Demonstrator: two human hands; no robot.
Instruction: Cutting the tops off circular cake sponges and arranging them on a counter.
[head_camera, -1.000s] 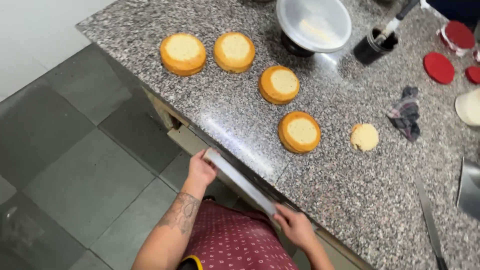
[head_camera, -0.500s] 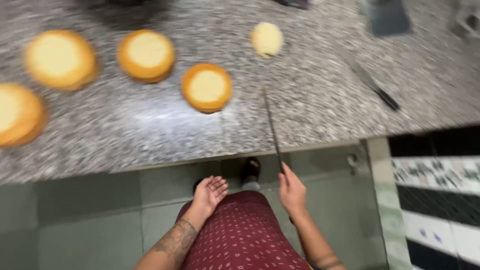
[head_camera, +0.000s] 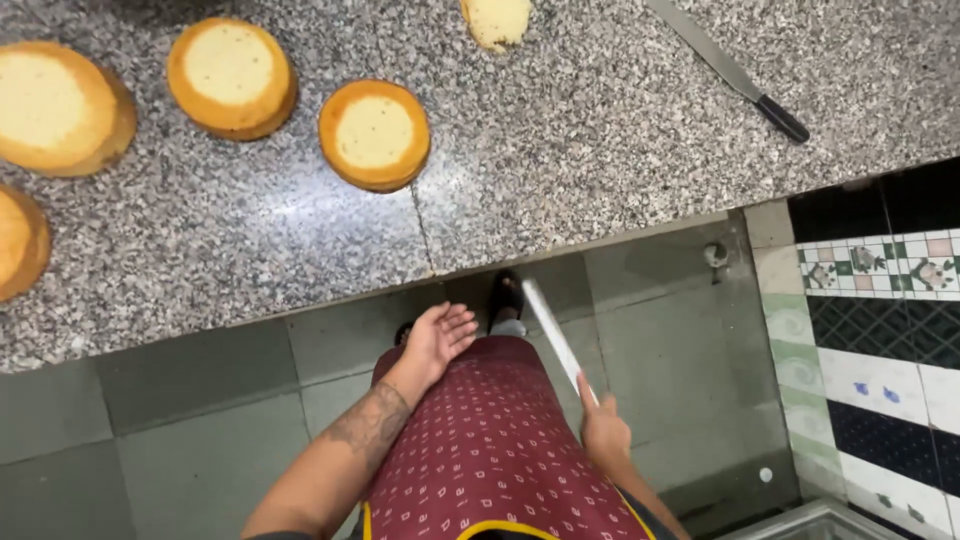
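Note:
My right hand (head_camera: 606, 430) grips the lower end of a long thin white blade-like tool (head_camera: 556, 336), which points up and away over the floor, below the counter edge. My left hand (head_camera: 440, 336) hangs open with fingers spread, empty, in front of my dark red patterned apron (head_camera: 480, 450). On the speckled granite counter (head_camera: 560, 170) above lie several round golden sponge cakes with pale trimmed tops; the nearest one (head_camera: 375, 133) sits just beyond my left hand. A small pale cake piece (head_camera: 497, 20) lies at the top edge.
A long palette knife with a black handle (head_camera: 728, 68) lies on the counter at the upper right. Grey floor tiles (head_camera: 150, 400) spread below the counter edge. A patterned tiled wall (head_camera: 880, 330) stands at the right. My shoes (head_camera: 505, 297) show near the counter base.
My view has swung to look straight down. The right hand has lowered the long white tool from near the counter edge to beside my apron. The left hand stays open and empty.

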